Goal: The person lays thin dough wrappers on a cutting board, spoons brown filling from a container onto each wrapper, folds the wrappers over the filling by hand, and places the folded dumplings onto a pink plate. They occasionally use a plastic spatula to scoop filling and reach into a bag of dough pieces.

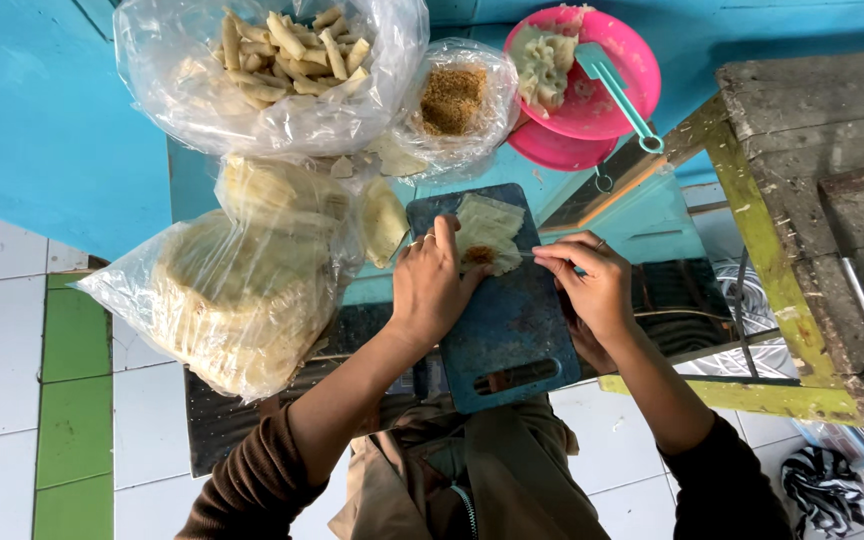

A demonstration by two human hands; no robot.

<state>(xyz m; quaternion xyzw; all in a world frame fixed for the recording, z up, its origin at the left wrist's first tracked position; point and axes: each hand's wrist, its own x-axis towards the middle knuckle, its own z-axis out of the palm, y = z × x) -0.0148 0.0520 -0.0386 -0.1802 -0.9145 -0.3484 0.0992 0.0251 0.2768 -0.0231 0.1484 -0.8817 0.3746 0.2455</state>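
A left hand (432,285) pins a pale wrapper (487,232), brown filling on it, flat on a blue cutting board (512,330) while the right hand (592,285), fingers pinched on a thin tool, works its edge.

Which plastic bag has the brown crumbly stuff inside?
The small clear bag beside the pink bowl. The other bags hold pale things: finger-shaped pieces and flat round sheets.
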